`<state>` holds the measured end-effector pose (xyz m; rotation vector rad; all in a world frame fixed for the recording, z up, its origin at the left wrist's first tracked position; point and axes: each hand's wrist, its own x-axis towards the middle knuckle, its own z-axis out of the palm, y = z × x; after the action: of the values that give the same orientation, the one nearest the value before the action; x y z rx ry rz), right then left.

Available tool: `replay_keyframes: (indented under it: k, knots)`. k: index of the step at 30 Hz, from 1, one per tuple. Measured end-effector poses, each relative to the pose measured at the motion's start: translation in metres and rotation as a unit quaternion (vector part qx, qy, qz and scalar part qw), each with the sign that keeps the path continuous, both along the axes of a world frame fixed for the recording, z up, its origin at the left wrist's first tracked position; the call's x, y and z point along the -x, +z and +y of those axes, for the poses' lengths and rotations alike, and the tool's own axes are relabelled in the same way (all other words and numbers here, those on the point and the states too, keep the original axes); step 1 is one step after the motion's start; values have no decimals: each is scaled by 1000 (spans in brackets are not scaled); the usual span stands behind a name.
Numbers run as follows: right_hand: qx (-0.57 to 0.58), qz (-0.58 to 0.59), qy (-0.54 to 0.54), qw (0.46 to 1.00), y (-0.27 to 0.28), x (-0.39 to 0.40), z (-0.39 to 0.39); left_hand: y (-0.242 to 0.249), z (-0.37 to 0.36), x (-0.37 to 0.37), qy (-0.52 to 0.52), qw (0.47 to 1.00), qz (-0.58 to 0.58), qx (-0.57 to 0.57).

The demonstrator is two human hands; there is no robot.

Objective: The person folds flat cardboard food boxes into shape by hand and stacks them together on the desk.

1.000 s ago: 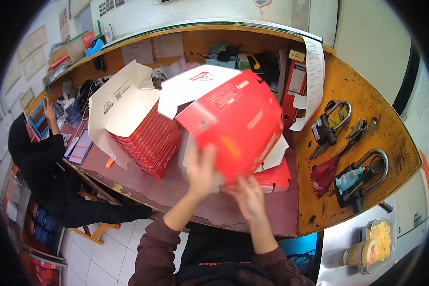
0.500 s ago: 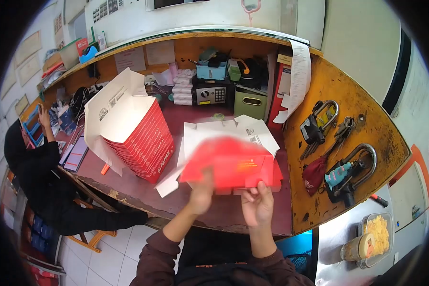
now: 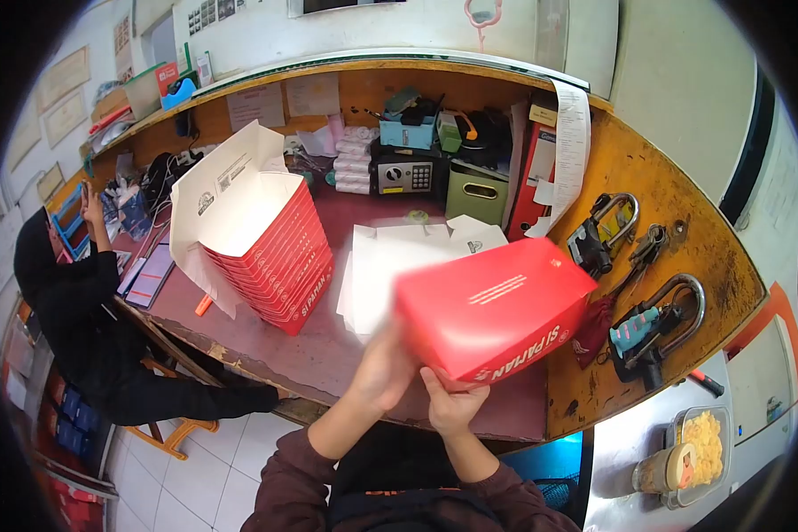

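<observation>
In front of me a red paper food box (image 3: 488,306) with white "SI PAMAN" lettering is held above the desk, tilted. My left hand (image 3: 388,368) is at its left end, the fingers partly blurred and hidden by the box. My right hand (image 3: 454,403) grips the near lower edge, thumb showing and fingers out of sight beneath. Beyond the box, white-sided flat box sheets (image 3: 368,275) lie on the desk, partly covered from view. To the left stands a tall nested stack of red boxes (image 3: 279,253) with their white flaps open.
The maroon desk (image 3: 239,341) carries a safe (image 3: 405,176) and a green bin (image 3: 476,193) at the back. Padlocks (image 3: 661,332) hang on the wooden side panel at right. A seated person in black (image 3: 80,310) is at far left. A food tray (image 3: 702,448) sits on the metal counter.
The red sheet, flatter half a second ago, is now a formed box, turned and shifted right. My left hand has moved to its left end; my right hand moved slightly left.
</observation>
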<state>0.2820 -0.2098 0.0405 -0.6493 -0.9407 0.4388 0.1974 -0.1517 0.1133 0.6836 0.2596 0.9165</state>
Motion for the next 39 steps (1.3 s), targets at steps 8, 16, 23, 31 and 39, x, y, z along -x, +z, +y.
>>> replay_keyframes:
  k: [8, 16, 23, 31, 39]
  knots:
    - [19, 203, 330, 922, -9, -82, -37, -14, 78, 71, -131, 988, 75, -20]
    - [155, 253, 186, 937, 41, -53, -29, -29, 73, 73, -230, 947, -111, -194]
    - [-44, 122, -24, 991, 32, -8, -15, -44, -13, 18, -63, 979, -28, -192]
    - [-5, -22, -172, 985, 47, 13, -5, -39, -12, 6, 193, 909, 61, -364]
    - [46, 313, 434, 843, 63, -70, -25, -22, 27, 54, 219, 796, 284, -487]
